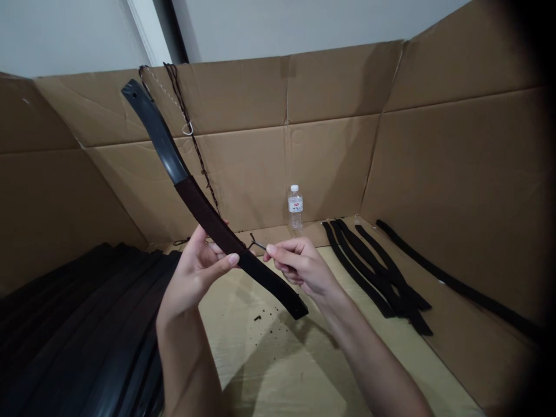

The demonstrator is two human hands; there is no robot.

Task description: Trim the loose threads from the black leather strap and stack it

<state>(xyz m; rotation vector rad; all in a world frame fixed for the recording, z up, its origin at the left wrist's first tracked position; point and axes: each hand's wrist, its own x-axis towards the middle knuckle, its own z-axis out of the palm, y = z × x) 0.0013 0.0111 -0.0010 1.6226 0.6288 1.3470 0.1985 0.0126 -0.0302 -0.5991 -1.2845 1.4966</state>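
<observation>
the left hand (202,269) comes up from the bottom of the view with its forearm nearly upright, the wrist bent toward the middle, the thumb laid across the front of a curved strip (206,215) and the other fingers behind it, so the hand is closed around the strip's middle. the right hand (299,263) reaches in from the lower right along a slanting forearm, palm turned inward and fingers curled; its thumb and forefinger are pinched narrow on a thin dark piece (259,245), whose tip forks close to the strip's edge, though one cannot tell whether it is cord, a tool or both. the strip is held in the air above the pale yellow counter (243,365), tilted from upper left down to lower right, its shadow falling beneath. its upper stretch is smooth, dark grey and glossy, with a small round hole near the end; the middle is tightly covered in dark brown wrapping (208,217) with fine ridges; the lower stretch is black and dull, ending in a squared tip. dark crumbs (260,330) lie scattered on the counter below. more dark strips (87,324) are heaped at the left, several black strips (369,266) lie overlapping at the right, and a clear bottle (295,208) with a white cap stands near the cardboard wall (247,174).
</observation>
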